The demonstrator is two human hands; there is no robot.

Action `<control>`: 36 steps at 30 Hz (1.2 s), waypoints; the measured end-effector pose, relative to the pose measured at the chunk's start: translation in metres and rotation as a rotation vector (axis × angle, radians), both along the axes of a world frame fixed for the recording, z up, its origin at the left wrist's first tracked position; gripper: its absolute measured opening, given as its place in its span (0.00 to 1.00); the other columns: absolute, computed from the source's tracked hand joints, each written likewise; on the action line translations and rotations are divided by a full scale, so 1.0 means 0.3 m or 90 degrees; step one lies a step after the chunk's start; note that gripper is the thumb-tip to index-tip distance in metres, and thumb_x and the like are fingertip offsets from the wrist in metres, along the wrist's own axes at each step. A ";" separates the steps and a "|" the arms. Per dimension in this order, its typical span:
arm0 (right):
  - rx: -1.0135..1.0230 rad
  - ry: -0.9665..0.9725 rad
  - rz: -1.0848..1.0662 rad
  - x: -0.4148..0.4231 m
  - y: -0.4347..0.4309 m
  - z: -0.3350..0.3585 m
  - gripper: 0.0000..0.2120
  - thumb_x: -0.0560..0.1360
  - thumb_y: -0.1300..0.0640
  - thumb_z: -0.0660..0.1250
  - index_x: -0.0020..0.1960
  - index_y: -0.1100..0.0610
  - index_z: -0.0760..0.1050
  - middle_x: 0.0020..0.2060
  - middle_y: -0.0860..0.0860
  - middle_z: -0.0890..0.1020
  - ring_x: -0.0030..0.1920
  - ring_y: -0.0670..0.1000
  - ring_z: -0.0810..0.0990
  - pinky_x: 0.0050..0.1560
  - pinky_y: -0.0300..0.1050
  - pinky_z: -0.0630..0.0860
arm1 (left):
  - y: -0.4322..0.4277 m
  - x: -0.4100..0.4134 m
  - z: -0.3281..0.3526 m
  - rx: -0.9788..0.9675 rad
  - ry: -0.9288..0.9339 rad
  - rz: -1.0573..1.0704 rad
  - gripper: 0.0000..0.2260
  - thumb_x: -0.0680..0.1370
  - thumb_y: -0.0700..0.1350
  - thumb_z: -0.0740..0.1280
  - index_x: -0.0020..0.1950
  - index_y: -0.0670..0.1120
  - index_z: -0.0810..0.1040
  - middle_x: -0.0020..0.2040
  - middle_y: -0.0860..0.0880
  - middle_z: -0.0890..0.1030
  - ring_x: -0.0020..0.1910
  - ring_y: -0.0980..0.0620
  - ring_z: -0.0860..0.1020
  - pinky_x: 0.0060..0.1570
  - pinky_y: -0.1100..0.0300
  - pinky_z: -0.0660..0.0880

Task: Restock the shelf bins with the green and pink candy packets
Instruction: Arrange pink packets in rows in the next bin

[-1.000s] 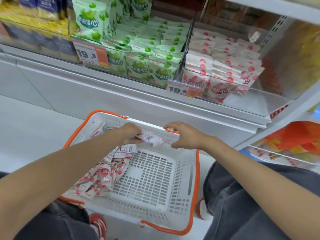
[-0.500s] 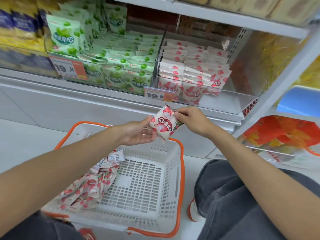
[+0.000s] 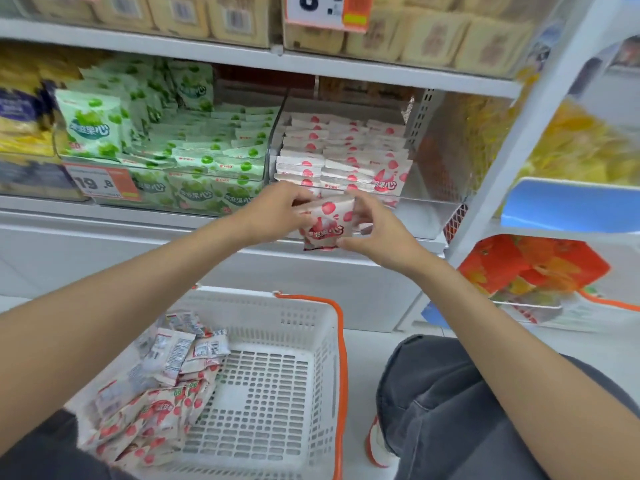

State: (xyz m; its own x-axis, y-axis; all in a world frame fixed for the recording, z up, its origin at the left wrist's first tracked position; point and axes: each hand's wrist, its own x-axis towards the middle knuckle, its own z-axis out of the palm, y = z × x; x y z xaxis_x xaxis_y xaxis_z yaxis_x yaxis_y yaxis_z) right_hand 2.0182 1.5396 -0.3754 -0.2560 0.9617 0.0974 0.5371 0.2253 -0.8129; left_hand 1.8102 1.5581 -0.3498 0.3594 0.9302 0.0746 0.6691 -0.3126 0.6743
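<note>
A pink candy packet is upright in front of the pink bin, held from both sides. My left hand grips its left edge and my right hand pinches its right edge and lower corner. The pink bin holds several stacked pink packets. To its left, the green bin is filled with green packets. Below, a white basket with orange handles holds several more pink packets piled at its left side.
A price tag hangs on the green bin's front. Yellow and blue goods fill the bin at far left. Beige packs sit on the shelf above. A white upright post stands right, with orange bags beyond. My knee is beside the basket.
Both hands lifted one pink packet out of the basket and carried it up and forward to the front of the pink bin. The view tilted upward toward the shelf.
</note>
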 end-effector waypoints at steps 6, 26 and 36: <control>0.124 0.133 -0.226 0.154 0.084 0.151 0.13 0.70 0.67 0.72 0.41 0.49 0.77 0.39 0.44 0.83 0.42 0.44 0.82 0.44 0.38 0.79 | 0.112 0.152 0.108 0.106 -0.103 0.036 0.15 0.83 0.48 0.61 0.68 0.47 0.75 0.62 0.52 0.78 0.57 0.57 0.75 0.54 0.66 0.70; -0.337 -0.134 -0.290 0.188 0.555 0.019 0.21 0.74 0.65 0.69 0.65 0.63 0.72 0.62 0.55 0.76 0.58 0.52 0.77 0.60 0.45 0.74 | 0.250 0.103 -0.132 0.315 0.268 0.087 0.17 0.83 0.54 0.53 0.66 0.47 0.72 0.61 0.50 0.77 0.62 0.49 0.73 0.64 0.52 0.62; -0.339 -0.028 -0.308 0.204 0.584 -0.011 0.14 0.74 0.67 0.67 0.59 0.63 0.73 0.54 0.58 0.75 0.50 0.55 0.76 0.43 0.44 0.74 | 0.252 0.108 -0.138 0.331 0.254 0.090 0.18 0.83 0.54 0.54 0.67 0.46 0.72 0.63 0.49 0.77 0.64 0.48 0.72 0.65 0.52 0.62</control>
State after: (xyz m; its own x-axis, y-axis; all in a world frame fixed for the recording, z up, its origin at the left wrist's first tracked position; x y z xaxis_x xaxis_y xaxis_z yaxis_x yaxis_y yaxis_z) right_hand 2.0794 1.7149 -0.3788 0.2183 0.8821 -0.4175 0.5105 -0.4678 -0.7215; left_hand 1.8426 1.6338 -0.3911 0.3297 0.8492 0.4124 0.8943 -0.4210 0.1519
